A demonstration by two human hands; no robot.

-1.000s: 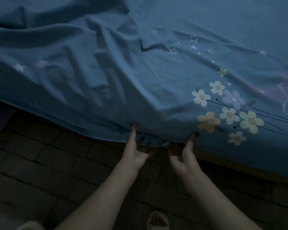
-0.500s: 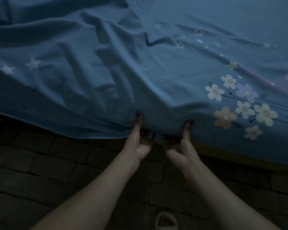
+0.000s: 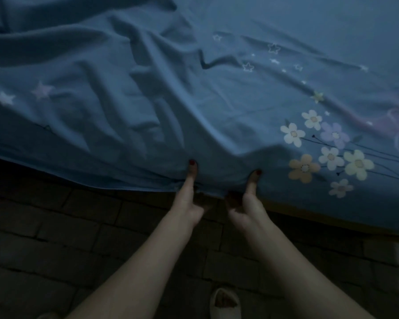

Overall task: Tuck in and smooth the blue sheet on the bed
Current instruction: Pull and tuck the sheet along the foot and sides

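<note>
Roughly, status:
progress: early; hem not yet tucked, top badly creased
left hand [image 3: 189, 203]: thumb on top of the hem, fingers hidden beneath it; pinching grip on the blue sheet [image 3: 148, 93]
right hand [image 3: 244, 206]: same pinch, just beside the left
sheet location: spread over the bed, filling the upper frame, edge hanging over the brick floor [image 3: 55, 238]
look: deep folds upper left and centre, flatter by the flower print [image 3: 327, 153] at right
left to do: tuck the edge, smooth the creases

One rumpled blue flower-printed bed sheet [image 3: 148, 100], two bare hands, left [image 3: 189, 203] and right [image 3: 247, 203], one pale slipper [image 3: 225, 305] at bottom centre.
</note>
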